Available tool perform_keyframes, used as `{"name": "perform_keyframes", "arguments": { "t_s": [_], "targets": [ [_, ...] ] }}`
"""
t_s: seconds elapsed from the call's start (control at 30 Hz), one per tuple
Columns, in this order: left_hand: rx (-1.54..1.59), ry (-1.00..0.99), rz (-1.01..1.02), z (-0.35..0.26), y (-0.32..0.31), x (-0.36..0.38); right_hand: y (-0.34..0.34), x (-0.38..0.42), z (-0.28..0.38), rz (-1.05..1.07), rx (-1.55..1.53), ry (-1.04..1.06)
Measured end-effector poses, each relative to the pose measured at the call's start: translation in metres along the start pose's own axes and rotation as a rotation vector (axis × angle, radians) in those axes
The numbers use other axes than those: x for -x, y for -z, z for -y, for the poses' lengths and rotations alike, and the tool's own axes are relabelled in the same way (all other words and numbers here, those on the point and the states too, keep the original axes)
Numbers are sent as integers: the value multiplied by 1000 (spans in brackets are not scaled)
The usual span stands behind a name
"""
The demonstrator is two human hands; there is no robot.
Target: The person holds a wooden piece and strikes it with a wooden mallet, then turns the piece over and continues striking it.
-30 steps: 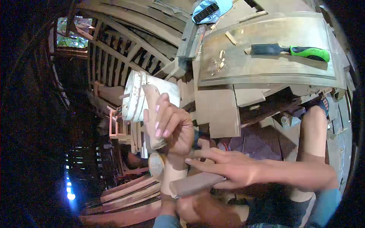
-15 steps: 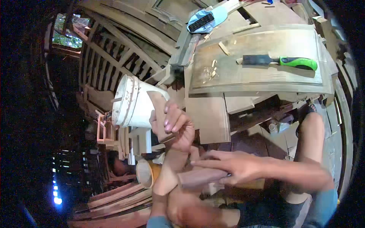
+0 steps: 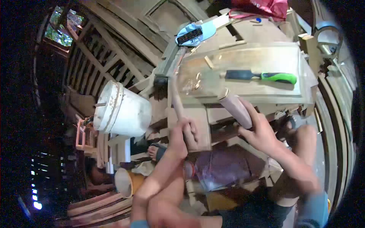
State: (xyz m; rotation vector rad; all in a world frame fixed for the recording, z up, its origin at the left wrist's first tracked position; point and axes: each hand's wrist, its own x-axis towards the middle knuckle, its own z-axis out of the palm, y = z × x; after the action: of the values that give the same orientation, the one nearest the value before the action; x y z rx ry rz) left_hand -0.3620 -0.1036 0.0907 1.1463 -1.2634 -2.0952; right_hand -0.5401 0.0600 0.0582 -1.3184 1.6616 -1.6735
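Observation:
My left hand is closed round a narrow, curved piece of wood that stands up at the near left edge of the panel. In my right hand is a brownish sheet bent into a roll, probably sandpaper, though it is blurred. Beyond both hands lies the wooden panel, with a few wood chips on its left part. A chisel with a green and black handle rests on it, blade to the left.
A white bucket stands at the left, above a yellow container. Past the panel are a blue cap with a black remote and a red bag. Planks lie at the lower left.
My left hand has moved down and right, turning the wood piece more edge-on. My right hand has lifted the roll up and right, away from my left forearm. The view has shifted.

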Motion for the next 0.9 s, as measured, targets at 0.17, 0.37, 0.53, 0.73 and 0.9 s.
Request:
{"name": "perform_keyframes", "arguments": {
  "t_s": [0.17,0.37,0.53,0.73,0.9],
  "targets": [
    [-402,14,232,20,-15,4,6,8,-19,-49,253,-95],
    [-349,191,305,34,-29,9,-5,15,-35,56,460,-38],
    [-319,249,362,24,-45,20,3,-1,-51,-112,651,-81],
    [-154,408,366,30,-25,13,-19,14,-58,47,636,-45],
    [-65,450,460,28,-20,17,-27,26,-43,56,494,-16]
  ]
}}
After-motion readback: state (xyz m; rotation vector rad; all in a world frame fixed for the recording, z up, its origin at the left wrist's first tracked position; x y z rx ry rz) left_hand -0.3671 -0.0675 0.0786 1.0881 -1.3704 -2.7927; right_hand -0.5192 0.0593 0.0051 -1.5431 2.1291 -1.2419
